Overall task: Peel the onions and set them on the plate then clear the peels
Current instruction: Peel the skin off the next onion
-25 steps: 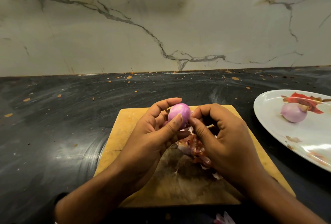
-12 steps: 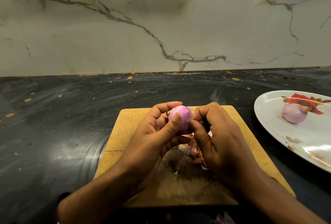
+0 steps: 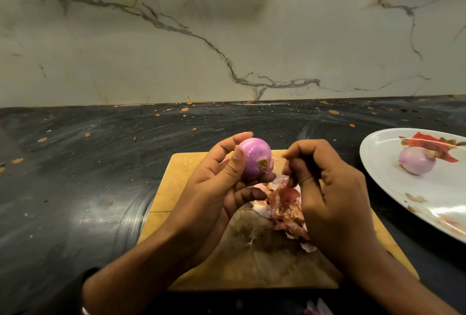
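- My left hand grips an onion that looks peeled all round, root end toward me.
- My right hand is curled just beside it; whether it pinches a scrap of skin, I cannot tell.
- Done: one peeled onion lies on the plate, well right of my right hand.
- Left: plating this one, then clearing the peels under my hands on the board.

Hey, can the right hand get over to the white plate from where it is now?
Probably yes. The right hand hovers over the wooden cutting board, fingers curled, and only bare dark countertop lies between it and the white floral plate. The left hand, not the right, holds the peeled purple onion.
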The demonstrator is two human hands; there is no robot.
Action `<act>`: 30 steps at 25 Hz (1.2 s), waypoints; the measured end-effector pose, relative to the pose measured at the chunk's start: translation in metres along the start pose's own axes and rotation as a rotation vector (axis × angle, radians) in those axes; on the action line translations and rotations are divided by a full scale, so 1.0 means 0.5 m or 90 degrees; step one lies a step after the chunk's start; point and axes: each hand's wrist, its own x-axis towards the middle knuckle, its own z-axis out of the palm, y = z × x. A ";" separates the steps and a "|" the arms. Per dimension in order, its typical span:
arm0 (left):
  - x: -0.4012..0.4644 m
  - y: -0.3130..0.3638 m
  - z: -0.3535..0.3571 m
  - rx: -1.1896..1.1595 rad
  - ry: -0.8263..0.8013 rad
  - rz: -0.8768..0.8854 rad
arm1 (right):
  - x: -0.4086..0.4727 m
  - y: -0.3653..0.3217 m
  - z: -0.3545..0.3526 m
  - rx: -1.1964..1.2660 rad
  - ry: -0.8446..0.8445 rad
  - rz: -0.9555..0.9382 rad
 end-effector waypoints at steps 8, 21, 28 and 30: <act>0.004 0.008 0.004 -0.011 0.043 -0.005 | 0.002 0.004 0.002 -0.044 -0.028 0.002; -0.003 -0.004 0.001 0.016 -0.017 -0.020 | 0.002 -0.003 -0.009 0.075 -0.001 0.010; -0.004 -0.006 0.005 0.066 0.005 -0.011 | 0.000 -0.002 0.002 -0.007 -0.047 0.005; -0.004 -0.006 0.005 0.059 0.000 -0.005 | 0.001 -0.006 0.003 0.050 -0.057 0.042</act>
